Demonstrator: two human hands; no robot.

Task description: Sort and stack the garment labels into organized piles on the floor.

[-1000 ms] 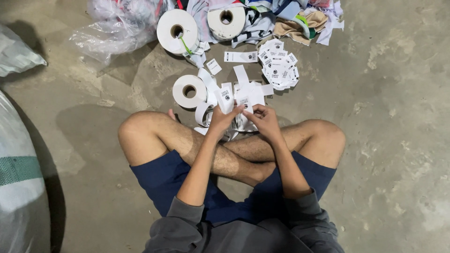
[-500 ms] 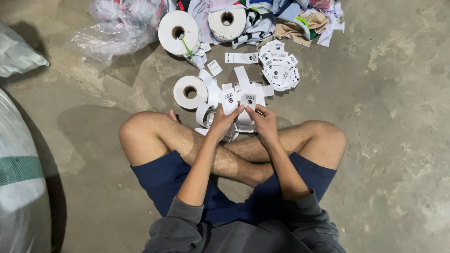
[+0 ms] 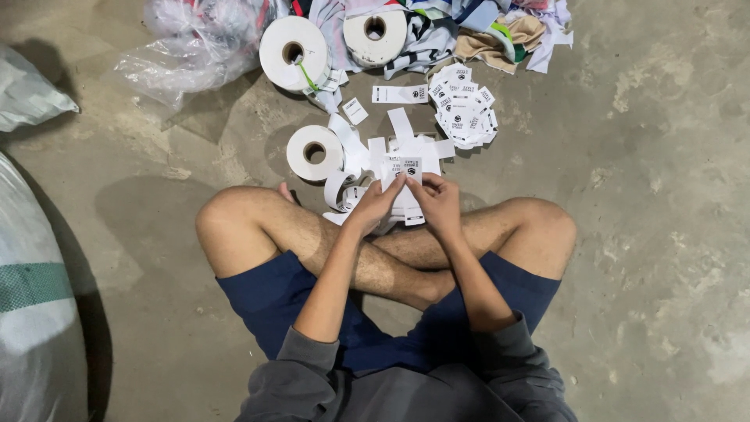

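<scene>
My left hand (image 3: 376, 205) and right hand (image 3: 437, 202) both pinch white label strip (image 3: 408, 168), centre frame. Cut labels pile (image 3: 465, 117) already upper right; three tape rolls (image 3: 314, 152) remain, plenty left by my judgement.

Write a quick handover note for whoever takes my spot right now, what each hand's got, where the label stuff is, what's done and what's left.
Left hand and right hand: both pinch one white label strip over the crossed legs, by its lower part.
Feed: the strip appears to run from the small label roll on the concrete floor, just ahead of the left knee.
Done: a fanned pile of cut labels lies ahead to the right; loose cut pieces sit nearby.
Left: the small roll, plus two bigger rolls further ahead, are far from used up.
</scene>
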